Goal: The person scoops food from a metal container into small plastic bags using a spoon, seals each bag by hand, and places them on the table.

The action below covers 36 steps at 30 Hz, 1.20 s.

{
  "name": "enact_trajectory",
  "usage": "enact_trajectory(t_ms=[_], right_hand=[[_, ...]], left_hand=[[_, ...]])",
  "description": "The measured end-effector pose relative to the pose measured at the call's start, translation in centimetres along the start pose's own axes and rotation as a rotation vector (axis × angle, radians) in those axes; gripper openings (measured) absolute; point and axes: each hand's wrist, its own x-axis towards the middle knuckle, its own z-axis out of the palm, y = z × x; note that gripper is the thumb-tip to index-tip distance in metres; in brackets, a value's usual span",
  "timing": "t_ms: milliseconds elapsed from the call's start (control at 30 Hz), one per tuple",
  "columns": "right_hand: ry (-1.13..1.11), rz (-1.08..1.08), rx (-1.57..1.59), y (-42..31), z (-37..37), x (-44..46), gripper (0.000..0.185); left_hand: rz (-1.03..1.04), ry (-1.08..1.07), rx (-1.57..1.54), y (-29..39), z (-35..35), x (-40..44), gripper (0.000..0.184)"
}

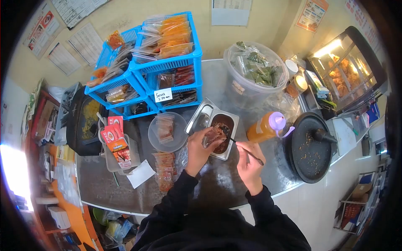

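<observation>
My left hand (197, 154) is closed on the top of a small clear plastic bag (215, 135), held over a steel food pan (228, 156). Dark reddish-brown sauce (223, 147) lies inside the pan. Between the fingers of my right hand (248, 164) is the handle of a dark spoon (255, 157). The spoon's head reaches to the bag's mouth, and how much it carries is not clear. A steel lid (202, 120) leans against the pan's left side. Left of my left hand, several filled sachets (165, 165) lie in a column on the table.
A round clear lid (153, 141) with more sachets lies behind the column. Stacked blue baskets (178, 62) of packets stand at the back. To the right are an orange squeeze bottle (260, 129), a stone mortar (307, 167) with a pestle, and a clear tub (236, 90) of leaf-green packets.
</observation>
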Motion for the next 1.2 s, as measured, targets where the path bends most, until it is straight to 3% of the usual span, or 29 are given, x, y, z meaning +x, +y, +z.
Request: enact_trajectory(t_ms=[533,1200], right_hand=[[0.057,-0.004,0.043,-0.3,-1.1,1.2,0.018],[0.143,0.109,0.197,0.8,-1.5,2.7,0.008]], left_hand=[[-0.162,-0.048,-0.236,0.9,0.4,1.1,0.053],[-0.063,-0.057,-0.226,2.6,-0.3,2.4,0.054]])
